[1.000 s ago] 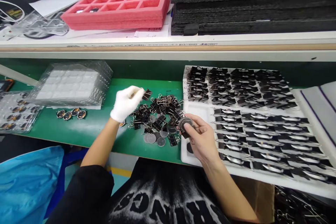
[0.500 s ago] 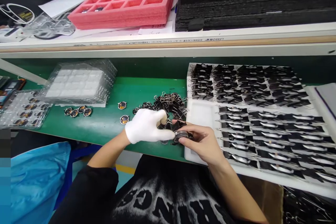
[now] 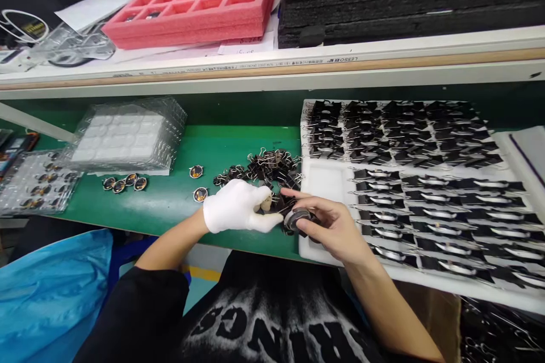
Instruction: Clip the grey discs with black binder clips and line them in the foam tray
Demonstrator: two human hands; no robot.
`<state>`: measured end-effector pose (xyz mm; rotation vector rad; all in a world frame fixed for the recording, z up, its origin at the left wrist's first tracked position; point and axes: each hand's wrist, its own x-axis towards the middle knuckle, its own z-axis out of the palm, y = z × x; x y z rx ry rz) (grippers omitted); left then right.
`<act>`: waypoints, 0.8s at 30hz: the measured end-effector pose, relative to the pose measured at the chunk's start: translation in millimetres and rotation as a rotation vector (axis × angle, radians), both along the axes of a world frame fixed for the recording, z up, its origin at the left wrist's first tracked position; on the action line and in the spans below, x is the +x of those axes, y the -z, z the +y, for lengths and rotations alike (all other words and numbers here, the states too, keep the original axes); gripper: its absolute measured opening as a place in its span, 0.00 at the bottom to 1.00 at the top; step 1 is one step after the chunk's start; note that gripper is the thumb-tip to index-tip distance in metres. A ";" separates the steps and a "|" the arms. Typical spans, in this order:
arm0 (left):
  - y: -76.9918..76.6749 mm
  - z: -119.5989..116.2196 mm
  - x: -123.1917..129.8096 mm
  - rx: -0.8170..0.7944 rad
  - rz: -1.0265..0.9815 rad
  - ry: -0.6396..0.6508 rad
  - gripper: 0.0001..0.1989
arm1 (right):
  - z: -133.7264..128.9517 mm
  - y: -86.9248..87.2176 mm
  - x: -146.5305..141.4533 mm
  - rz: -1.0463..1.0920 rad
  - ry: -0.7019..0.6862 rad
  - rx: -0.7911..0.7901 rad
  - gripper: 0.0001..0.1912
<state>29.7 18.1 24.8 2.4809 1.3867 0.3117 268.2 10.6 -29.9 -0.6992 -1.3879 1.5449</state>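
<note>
My left hand (image 3: 238,207), in a white glove, is closed in a pinch on a black binder clip (image 3: 279,203), whose wire handle runs to the thumb. Bare, my right hand (image 3: 334,228) grips a round watch case (image 3: 294,219) with a dark face, tilted toward me. Black clips sit around the case, partly hidden by the fingers. Just beyond both hands lies a heap of binder clips (image 3: 275,165). Left of the glove, two watch heads (image 3: 200,194) with orange-brown faces rest on the green table (image 3: 238,142).
A white tray (image 3: 326,184) at right carries rows of clipped watch parts (image 3: 438,198). Stacked clear plastic trays (image 3: 128,130) stand at left, near several watch heads (image 3: 119,185). Above runs a shelf (image 3: 255,71) with a pink foam tray (image 3: 187,28) and black foam sheets (image 3: 409,5).
The watch case in my right hand has turned, so more of its round face shows. My left hand stays nearly in place at the clip. The view has shifted slightly.
</note>
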 end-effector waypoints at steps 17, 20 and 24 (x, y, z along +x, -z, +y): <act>-20.5 15.0 16.0 -0.376 -0.051 0.228 0.17 | 6.0 -0.5 35.1 -0.430 0.138 0.219 0.09; -27.0 21.6 25.3 -0.638 -0.118 0.187 0.22 | 0.1 0.4 40.6 -0.454 0.252 0.511 0.12; -23.8 30.6 49.3 -0.971 -0.277 0.014 0.34 | -5.7 0.1 50.0 -0.585 0.456 1.215 0.18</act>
